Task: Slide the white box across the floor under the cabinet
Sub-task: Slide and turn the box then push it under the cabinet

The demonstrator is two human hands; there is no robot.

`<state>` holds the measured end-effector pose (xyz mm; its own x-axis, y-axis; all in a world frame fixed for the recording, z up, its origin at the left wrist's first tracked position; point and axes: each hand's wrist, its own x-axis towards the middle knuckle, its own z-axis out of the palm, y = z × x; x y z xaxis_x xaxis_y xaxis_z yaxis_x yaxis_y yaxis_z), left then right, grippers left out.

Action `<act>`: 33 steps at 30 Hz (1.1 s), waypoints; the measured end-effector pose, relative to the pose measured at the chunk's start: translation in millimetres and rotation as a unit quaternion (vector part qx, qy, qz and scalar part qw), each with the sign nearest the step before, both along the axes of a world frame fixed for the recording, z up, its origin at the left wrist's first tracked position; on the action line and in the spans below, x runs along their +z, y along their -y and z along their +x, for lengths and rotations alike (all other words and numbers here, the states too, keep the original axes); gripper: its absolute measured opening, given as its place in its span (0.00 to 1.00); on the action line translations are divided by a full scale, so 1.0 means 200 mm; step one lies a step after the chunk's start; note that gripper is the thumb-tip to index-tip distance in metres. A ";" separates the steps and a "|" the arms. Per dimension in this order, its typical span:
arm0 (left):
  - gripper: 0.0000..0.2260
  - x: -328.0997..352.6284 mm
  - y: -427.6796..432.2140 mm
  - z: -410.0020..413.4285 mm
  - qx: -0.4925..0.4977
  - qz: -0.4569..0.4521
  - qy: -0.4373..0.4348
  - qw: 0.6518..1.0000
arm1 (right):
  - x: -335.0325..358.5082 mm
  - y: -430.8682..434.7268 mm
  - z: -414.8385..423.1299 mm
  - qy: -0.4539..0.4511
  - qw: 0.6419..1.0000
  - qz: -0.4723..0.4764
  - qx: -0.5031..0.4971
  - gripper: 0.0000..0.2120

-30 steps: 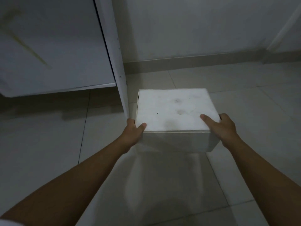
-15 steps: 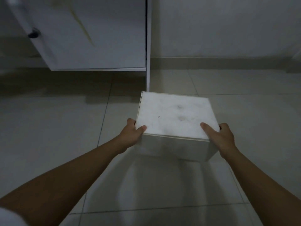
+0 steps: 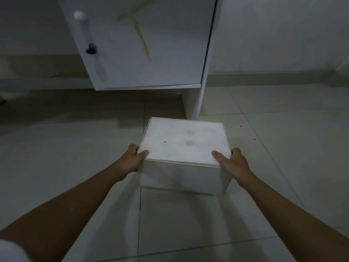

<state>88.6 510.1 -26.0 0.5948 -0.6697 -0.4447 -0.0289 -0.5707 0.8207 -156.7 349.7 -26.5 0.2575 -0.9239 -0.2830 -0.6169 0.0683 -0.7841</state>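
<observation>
**Box on the tiles, short of the cabinet**

Box [image 3: 186, 146], white and closed, sits on the floor [image 3: 75, 167] in the middle of the view, its top lightly smudged with two faint marks and a small dark speck. It is turned a little, so its far right corner points toward the cabinet's side panel [image 3: 196, 99], which comes down to the tiles just beyond it. The box is still in front of the cabinet, not beneath it.

The left hand [image 3: 132, 159] is clasped on the near left corner, thumb lying on the top and the other fingers wrapped along the left side. The right hand [image 3: 230, 163] holds the near right corner the same way, thumb on top and fingers against the right side. Both bare forearms reach in from the bottom of the view.

The cabinet [image 3: 147, 44] is white, with a closed door, a round pale knob [image 3: 79, 15] near its left edge and a dark key lock [image 3: 91, 49] below that. A yellowish streak [image 3: 140, 33] runs down the door. Under the door lies a shadowed gap above the floor. A pale wall [image 3: 273, 35] with a low skirting runs behind on the right, and a few dark specks dot the tiles right of the box.
</observation>
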 end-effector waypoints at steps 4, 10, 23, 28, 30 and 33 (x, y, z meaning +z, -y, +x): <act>0.20 -0.06 -0.02 0.15 0.012 -0.001 -0.002 1.000 | -0.05 -0.04 0.14 0.000 1.000 -0.004 0.011 0.29; 0.18 -0.15 -0.02 0.31 0.023 -0.006 -0.018 1.000 | -0.13 -0.07 0.28 -0.013 1.000 -0.009 0.010 0.30; 0.08 -0.27 -0.03 0.57 0.079 -0.026 0.012 0.996 | -0.25 -0.15 0.51 -0.063 0.996 0.053 0.024 0.21; 0.16 -0.30 -0.04 0.52 0.125 -0.009 0.024 0.992 | -0.22 -0.09 0.49 -0.114 0.991 0.045 0.054 0.12; 0.18 -0.31 -0.02 0.49 0.172 -0.002 0.035 0.984 | -0.20 -0.05 0.50 -0.135 0.989 0.003 0.065 0.15; 0.28 -0.30 0.02 0.40 0.323 0.037 0.002 0.946 | -0.17 0.02 0.56 -0.101 0.992 -0.052 0.057 0.25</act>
<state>168.9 505.3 -85.1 0.8710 -0.1333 -0.4728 0.3416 -0.5273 0.7780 -44.0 345.4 -61.3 0.3100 -0.9190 -0.2438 -0.7616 -0.0865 -0.6423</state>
